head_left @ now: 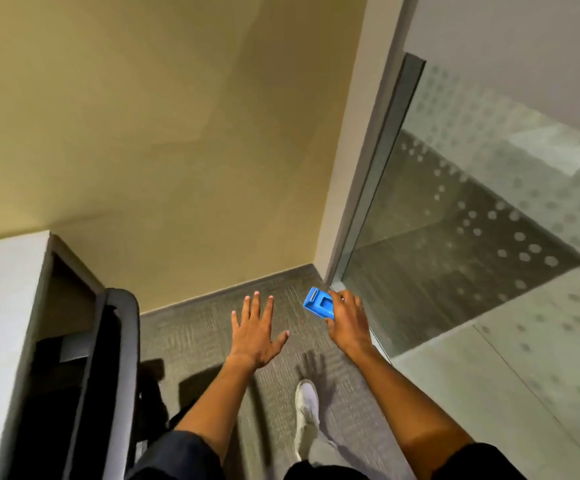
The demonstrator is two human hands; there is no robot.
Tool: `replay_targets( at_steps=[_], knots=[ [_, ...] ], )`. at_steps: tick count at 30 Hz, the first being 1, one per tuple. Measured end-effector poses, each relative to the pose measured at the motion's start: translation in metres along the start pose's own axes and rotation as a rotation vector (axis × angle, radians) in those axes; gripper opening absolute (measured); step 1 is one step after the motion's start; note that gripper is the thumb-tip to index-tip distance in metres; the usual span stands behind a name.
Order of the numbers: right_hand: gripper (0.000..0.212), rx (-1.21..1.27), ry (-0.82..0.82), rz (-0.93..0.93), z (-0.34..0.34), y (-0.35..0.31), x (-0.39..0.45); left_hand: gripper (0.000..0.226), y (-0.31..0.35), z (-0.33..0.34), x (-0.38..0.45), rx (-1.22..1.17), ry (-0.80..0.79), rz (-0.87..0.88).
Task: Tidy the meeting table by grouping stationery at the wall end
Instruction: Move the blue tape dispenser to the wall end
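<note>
My right hand (pixel 347 323) grips a small blue plastic stationery item (pixel 318 303), possibly a stapler or tape dispenser, held out over the carpet near the room's corner. Its open end points to the upper left. My left hand (pixel 255 332) is spread flat in the air beside it, fingers apart and holding nothing. Both arms reach forward from the bottom of the view. The white edge of the meeting table (pixel 1 306) shows at the far left, with no stationery visible on it.
A dark chair back (pixel 115 358) stands between me and the table. A beige wall (pixel 177 133) meets a frosted, dotted glass partition (pixel 472 237) at the corner ahead. Grey carpet (pixel 195 341) covers the floor; my white shoe (pixel 306 414) is below my hands.
</note>
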State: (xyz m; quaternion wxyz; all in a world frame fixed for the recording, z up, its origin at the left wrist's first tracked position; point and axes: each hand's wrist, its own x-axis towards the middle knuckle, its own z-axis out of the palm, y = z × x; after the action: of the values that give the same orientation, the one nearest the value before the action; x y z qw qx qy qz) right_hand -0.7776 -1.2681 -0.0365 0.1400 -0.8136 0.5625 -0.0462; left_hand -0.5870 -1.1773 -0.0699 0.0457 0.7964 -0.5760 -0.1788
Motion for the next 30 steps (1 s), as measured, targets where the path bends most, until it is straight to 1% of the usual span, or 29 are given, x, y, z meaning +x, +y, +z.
replay_targets(
  at_steps=[4,7,10,14,19,24,30],
  knots=[
    [0.060,-0.010,-0.057,-0.116,0.000,-0.026,0.109,0.088,-0.014,-0.039,0.074,-0.052,0.025,-0.151],
    [0.058,-0.024,-0.092,-0.237,-0.001,-0.057,0.179,0.087,-0.028,-0.070,0.116,-0.085,0.077,-0.255],
    [0.056,-0.045,-0.132,-0.363,0.001,-0.101,0.236,0.087,-0.054,-0.095,0.143,-0.108,0.125,-0.371],
    [0.054,-0.052,-0.181,-0.519,0.014,-0.169,0.295,0.087,-0.108,-0.120,0.169,-0.125,0.172,-0.543],
    [0.054,-0.034,-0.247,-0.673,0.044,-0.261,0.345,0.087,-0.188,-0.141,0.193,-0.162,0.211,-0.709],
    [0.055,-0.035,-0.300,-0.816,0.078,-0.363,0.379,0.087,-0.268,-0.164,0.214,-0.267,0.249,-0.858],
    [0.059,-0.083,-0.359,-1.025,0.106,-0.484,0.395,0.087,-0.350,-0.186,0.196,-0.329,0.311,-1.038]
  ],
)
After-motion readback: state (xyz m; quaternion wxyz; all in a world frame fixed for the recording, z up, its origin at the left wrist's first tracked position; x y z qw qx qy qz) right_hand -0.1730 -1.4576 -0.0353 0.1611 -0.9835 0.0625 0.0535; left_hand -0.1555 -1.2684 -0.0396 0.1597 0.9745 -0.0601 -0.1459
